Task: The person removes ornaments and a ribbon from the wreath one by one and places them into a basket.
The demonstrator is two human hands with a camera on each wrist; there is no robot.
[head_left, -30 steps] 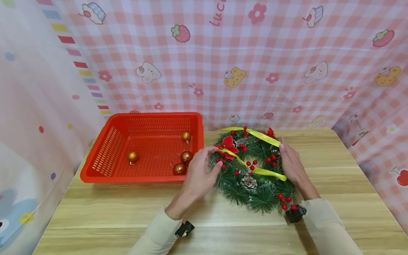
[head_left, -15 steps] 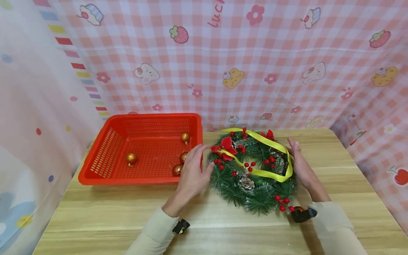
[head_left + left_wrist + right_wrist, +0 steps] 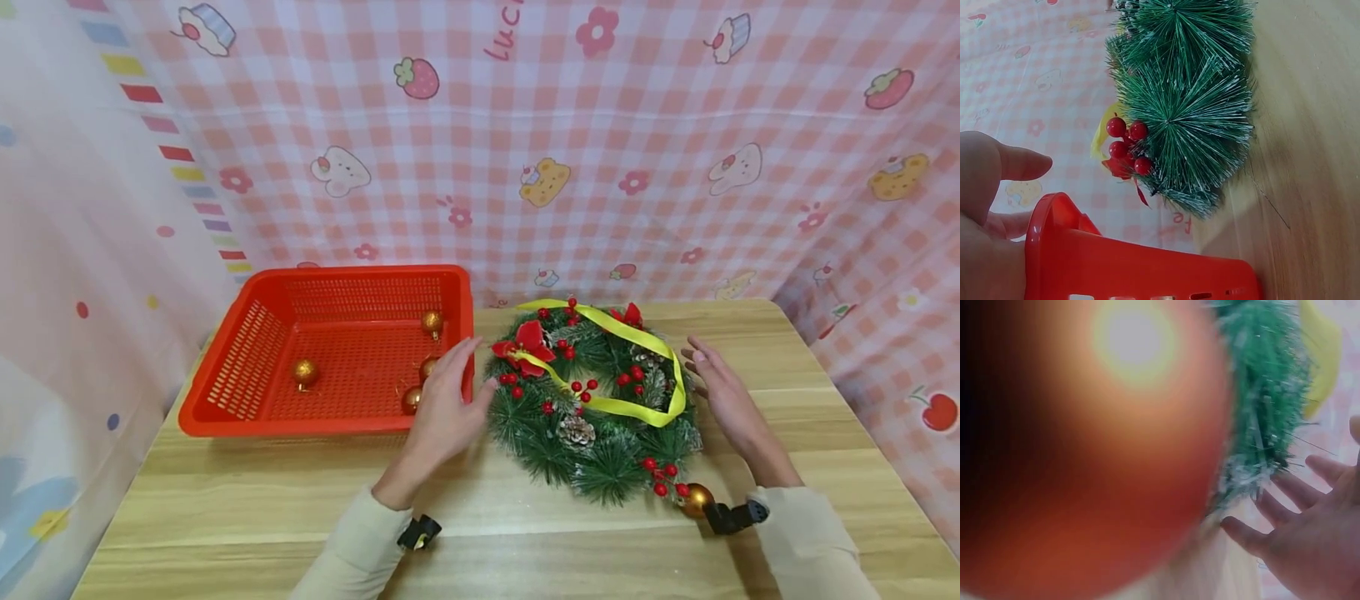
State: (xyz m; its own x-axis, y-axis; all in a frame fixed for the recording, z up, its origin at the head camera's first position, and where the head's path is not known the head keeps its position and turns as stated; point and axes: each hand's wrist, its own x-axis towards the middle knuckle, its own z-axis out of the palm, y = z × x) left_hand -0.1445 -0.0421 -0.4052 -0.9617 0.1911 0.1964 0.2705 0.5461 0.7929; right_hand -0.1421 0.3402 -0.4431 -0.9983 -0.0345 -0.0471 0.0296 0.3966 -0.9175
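Note:
A green Christmas wreath (image 3: 547,454) with red berries, red flowers and pinecones lies on the table. A yellow ribbon (image 3: 637,412) loops across its top. My left hand (image 3: 448,408) is between the wreath and the red basket, thumb apart from the fingers, holding nothing. To the wreath's right my right hand (image 3: 731,404) hovers with fingers spread, also holding nothing. A gold ball ornament (image 3: 697,501) sits by the wreath's lower right, beside the right wrist camera; it looms large and blurred in the right wrist view.
A red plastic basket (image 3: 330,427) stands on the left of the wooden table (image 3: 285,508). Several gold ball ornaments, one of them a glittery ball (image 3: 305,372), lie inside it. A pink checked curtain (image 3: 480,150) hangs behind the table.
My right hand has let go of the yellow ribbon and moved right, off the wreath. The left hand has drawn slightly left, away from the red flower. The gold ball by the right wrist has come into view.

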